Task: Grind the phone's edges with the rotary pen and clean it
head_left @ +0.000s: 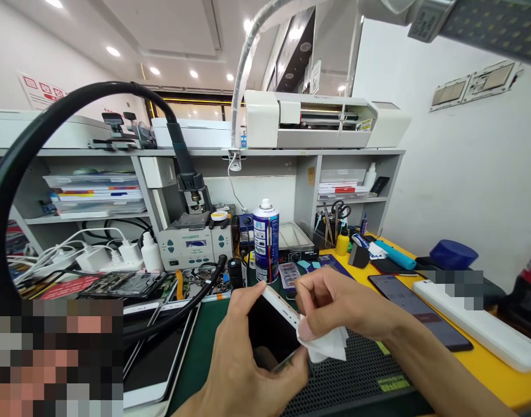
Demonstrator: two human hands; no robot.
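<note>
A smartphone [272,330] with a dark screen and a white upper edge is tilted in my left hand [243,353], fingers wrapped round its sides. My right hand [335,304] pinches a folded white wipe [328,346] against the phone's top right corner. Part of the phone's lower end is hidden behind my left thumb. Below both hands lies a black perforated mat [350,370] on a green work surface [200,347].
Behind the hands stands a blue spray can [266,240]. A hot-air station [196,246] with a thick black hose [161,330] is at left, above a white tablet [146,397]. On the right are another phone [422,310] and a white power bar [478,324].
</note>
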